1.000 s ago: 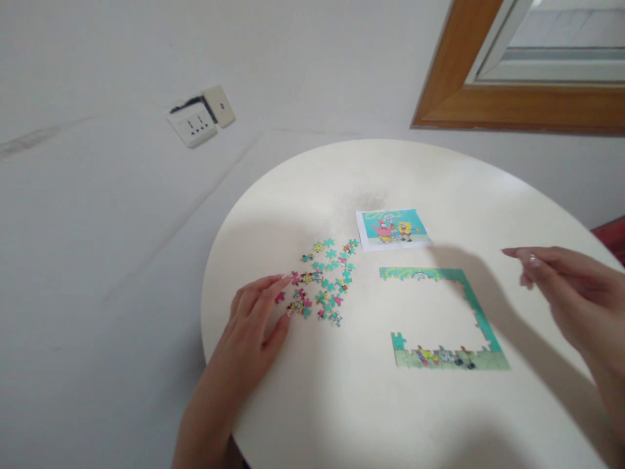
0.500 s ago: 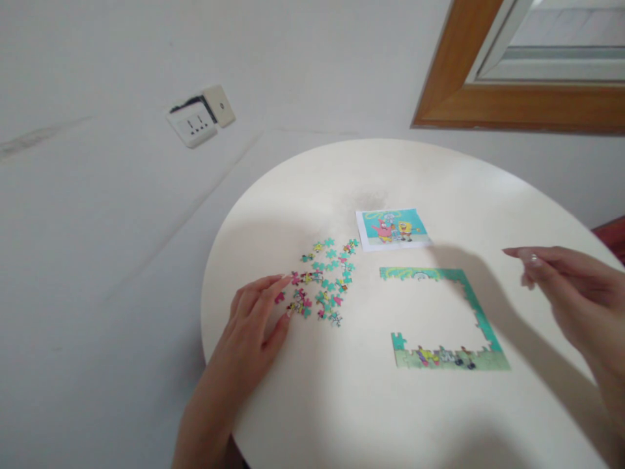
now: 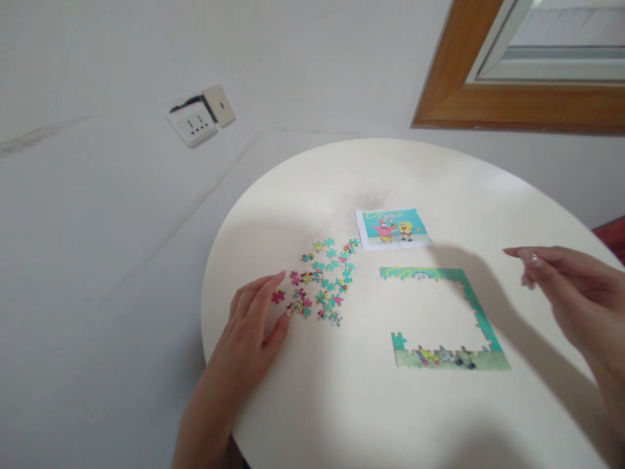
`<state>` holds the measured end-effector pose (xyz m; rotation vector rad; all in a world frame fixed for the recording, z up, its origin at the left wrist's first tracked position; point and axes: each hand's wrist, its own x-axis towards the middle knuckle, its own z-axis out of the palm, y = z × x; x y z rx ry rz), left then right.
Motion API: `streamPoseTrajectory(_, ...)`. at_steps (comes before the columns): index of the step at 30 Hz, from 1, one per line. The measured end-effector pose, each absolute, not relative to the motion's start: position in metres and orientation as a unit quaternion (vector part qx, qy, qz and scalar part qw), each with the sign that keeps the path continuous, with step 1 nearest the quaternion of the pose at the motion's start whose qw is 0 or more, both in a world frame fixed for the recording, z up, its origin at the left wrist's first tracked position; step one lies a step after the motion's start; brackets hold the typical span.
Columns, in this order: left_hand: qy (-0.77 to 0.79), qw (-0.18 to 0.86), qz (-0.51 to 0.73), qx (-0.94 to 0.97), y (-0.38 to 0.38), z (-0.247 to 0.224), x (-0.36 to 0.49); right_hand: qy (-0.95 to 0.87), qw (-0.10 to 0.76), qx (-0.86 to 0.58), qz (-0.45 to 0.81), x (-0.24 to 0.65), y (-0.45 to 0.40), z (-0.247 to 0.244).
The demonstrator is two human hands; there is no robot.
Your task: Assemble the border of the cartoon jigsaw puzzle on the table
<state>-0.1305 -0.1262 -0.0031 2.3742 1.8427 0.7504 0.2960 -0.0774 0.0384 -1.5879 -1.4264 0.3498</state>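
Note:
My left hand rests on the table at the left edge of a spread of loose jigsaw pieces. Its fingers and thumb are apart, with a dark pink piece between them and nothing gripped. Over the right side of the table, my right hand hovers with the index finger stretched out and the thumb near the other fingers; I see no piece in it. Between the hands lies a partly joined puzzle border, with top, right and bottom sides and an open middle.
Behind the border lies a printed reference picture of cartoon characters. Everything sits on a round white table against a wall with a socket. A wood-framed window is at the upper right.
The fingers of my left hand have lifted and drawn back slightly from the pieces, so the dark pink piece shows more fully. My right hand and the border look unchanged.

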Motion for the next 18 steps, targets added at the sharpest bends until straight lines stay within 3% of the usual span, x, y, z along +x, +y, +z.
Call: streamPoseTrajectory(18,0.584,0.018,0.21,0.784,-0.1263,-0.0018,-0.132,-0.578,0.479,-0.643,0.149,0.2911,-0.0757,0.0413)
